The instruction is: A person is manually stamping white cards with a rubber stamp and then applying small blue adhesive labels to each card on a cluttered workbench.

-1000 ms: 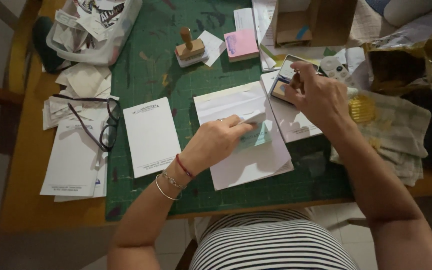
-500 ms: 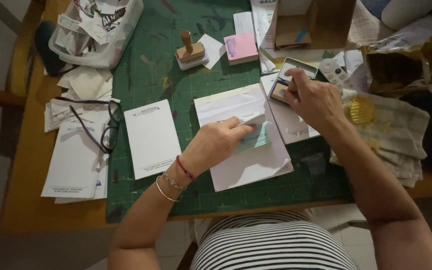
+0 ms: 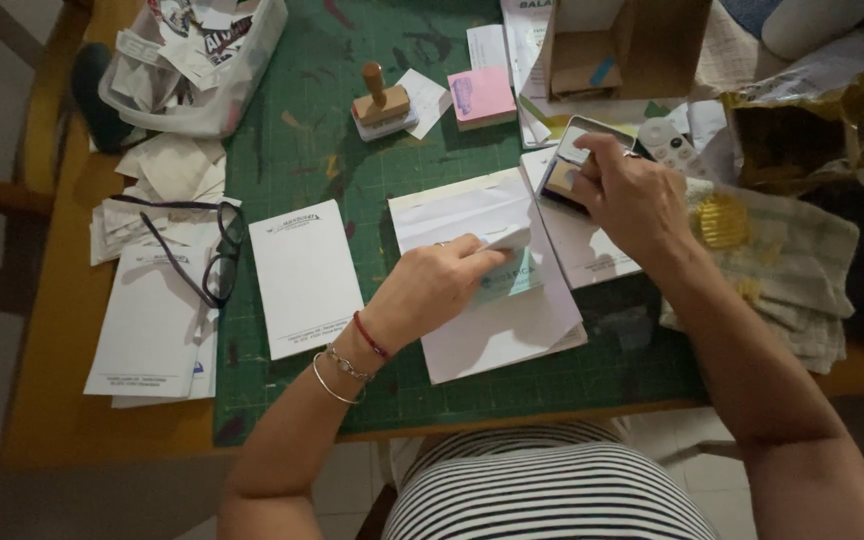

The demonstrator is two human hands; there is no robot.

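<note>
Left hand [image 3: 432, 290] pinches back a white sheet on the paper stack [image 3: 497, 330], mid-mat [image 3: 302, 150]. Right hand [image 3: 632, 200], at two o'clock from it, presses a small stamp onto the flat ink pad [image 3: 567, 170].

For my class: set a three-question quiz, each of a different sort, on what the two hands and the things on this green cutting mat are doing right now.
1. True or false: the left hand rests on the white paper stack on the green cutting mat.
2. Multiple choice: the right hand presses on A) the eyeglasses, B) the ink pad, C) the pink sticky notes.
3. Fill in: the wooden-handled stamp stands on the mat, ____ by either hand.

Key: 1 true; 2 B; 3 untouched.
</note>
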